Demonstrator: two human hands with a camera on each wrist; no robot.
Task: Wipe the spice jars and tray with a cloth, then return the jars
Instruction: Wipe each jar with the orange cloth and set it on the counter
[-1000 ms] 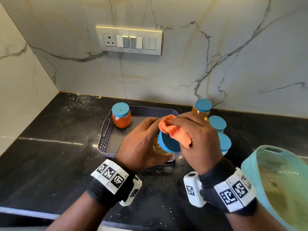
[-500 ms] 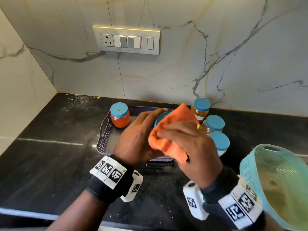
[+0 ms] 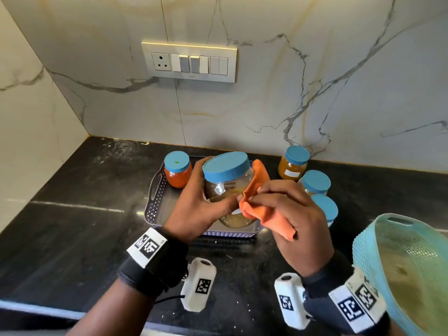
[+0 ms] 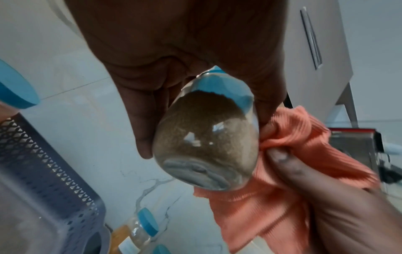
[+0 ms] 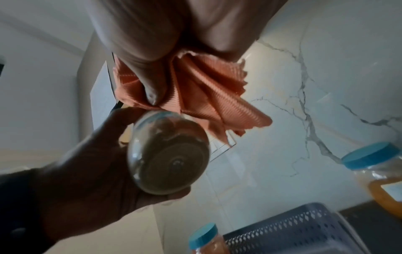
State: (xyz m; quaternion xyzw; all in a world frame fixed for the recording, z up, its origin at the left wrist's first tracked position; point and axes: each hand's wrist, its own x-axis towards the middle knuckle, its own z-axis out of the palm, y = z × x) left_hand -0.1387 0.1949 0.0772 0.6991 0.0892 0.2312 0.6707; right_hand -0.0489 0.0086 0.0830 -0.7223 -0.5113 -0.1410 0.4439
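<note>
My left hand [image 3: 201,209] grips a clear spice jar [image 3: 228,183] with a blue lid and brown powder, held upright above the grey perforated tray [image 3: 155,202]. The same jar [image 4: 206,142] shows its base in the left wrist view and again [image 5: 167,154] in the right wrist view. My right hand [image 3: 286,214] holds an orange cloth [image 3: 261,209] bunched against the jar's right side; the cloth [image 4: 282,171] touches the glass. A jar of red powder [image 3: 177,169] stands in the tray's far left corner. Three blue-lidded jars [image 3: 315,183] stand on the counter right of the tray.
A teal plastic basket [image 3: 407,267] sits at the near right. The black stone counter [image 3: 60,226] meets marble walls at the back and left, with a switch panel [image 3: 189,61] on the back wall.
The jar has been turned upright and raised, lid now up. The cloth has moved from over the lid and front to the jar's right side.
</note>
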